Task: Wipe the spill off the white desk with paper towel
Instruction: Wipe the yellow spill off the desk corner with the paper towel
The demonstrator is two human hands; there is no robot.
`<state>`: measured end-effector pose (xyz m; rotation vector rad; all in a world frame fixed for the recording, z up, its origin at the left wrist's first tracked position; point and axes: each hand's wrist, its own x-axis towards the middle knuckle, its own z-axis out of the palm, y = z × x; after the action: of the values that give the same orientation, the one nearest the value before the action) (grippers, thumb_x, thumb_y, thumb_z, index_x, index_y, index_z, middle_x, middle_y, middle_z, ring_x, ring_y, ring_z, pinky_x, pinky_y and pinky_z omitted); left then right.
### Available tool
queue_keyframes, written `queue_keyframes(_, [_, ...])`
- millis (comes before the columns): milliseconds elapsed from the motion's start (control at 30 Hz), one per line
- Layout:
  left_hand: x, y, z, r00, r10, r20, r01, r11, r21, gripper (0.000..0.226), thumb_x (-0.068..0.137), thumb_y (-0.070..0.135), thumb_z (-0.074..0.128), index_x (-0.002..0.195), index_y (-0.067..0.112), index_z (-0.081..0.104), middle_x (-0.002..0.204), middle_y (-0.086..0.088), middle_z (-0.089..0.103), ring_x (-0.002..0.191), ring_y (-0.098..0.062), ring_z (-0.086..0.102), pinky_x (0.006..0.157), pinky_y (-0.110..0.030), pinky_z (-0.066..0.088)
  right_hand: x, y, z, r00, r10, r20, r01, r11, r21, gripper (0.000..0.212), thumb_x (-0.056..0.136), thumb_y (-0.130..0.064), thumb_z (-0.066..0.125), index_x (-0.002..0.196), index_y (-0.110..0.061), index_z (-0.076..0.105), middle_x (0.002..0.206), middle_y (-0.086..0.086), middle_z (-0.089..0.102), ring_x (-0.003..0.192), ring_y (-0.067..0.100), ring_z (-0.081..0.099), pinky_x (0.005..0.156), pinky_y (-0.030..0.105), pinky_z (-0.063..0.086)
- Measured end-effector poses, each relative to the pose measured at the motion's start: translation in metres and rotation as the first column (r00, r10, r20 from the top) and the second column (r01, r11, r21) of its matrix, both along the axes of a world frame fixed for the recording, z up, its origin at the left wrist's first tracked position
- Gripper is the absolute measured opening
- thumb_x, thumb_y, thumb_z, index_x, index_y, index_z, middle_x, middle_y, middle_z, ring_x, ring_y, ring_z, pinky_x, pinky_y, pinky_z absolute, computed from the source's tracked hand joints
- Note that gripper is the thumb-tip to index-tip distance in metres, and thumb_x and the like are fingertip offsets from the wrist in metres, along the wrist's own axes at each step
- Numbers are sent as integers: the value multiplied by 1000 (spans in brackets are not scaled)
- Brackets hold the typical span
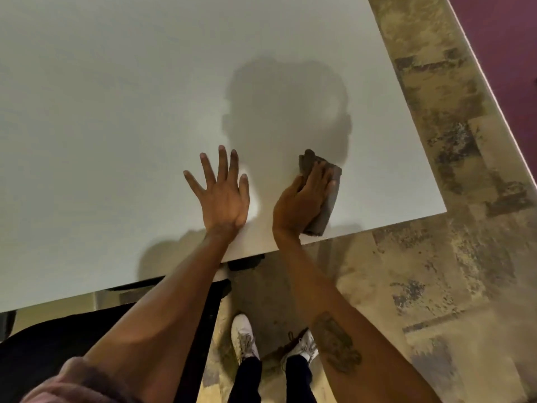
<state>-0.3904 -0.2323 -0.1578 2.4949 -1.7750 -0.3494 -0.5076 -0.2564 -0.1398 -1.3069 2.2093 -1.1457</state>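
Note:
The white desk (116, 112) fills the upper left of the head view. My right hand (299, 203) presses flat on a folded grey-brown paper towel (327, 205) lying on the desk near its front edge. My left hand (222, 193) rests flat on the desk just to the left of it, fingers spread, holding nothing. A small glossy patch (255, 205) shows on the desk between the two hands. No other spill is visible on the surface; the shadow of my head falls on the desk above the hands.
The desk's right corner (444, 210) lies right of the towel. Mottled beige and grey carpet floor (436, 286) surrounds the desk. A maroon wall (499, 39) stands at the far right. My white shoes (244, 335) stand below the desk edge beside a black chair (58, 338).

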Motion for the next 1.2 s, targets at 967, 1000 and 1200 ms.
queue_keyframes(967, [4,-5,-3,994,-78,74,84,994,-76,58,112,35,31,163,8,24,170,-10,21,158,-41,13,121,-70,16,-20,-225,32,766,626,147,-638,768,52,30,93,-10,54,121,-11,64,119,11,61,112,22,56,97,29,44])
queue_keyframes(1000, [4,-5,-3,994,-86,70,90,994,-63,59,112,36,28,164,9,20,172,-9,17,159,-41,10,121,-69,15,-22,-221,33,748,648,144,-660,748,64,32,93,-9,53,123,-11,63,121,11,61,113,22,56,97,26,43])
queue_keyframes(1200, [7,-6,-3,999,-50,-20,50,999,-9,62,109,41,7,166,18,2,174,0,-3,160,-33,-9,125,-67,1,-19,-164,31,605,792,74,-794,595,126,42,95,-7,54,137,-7,54,134,17,56,126,27,51,110,34,39])
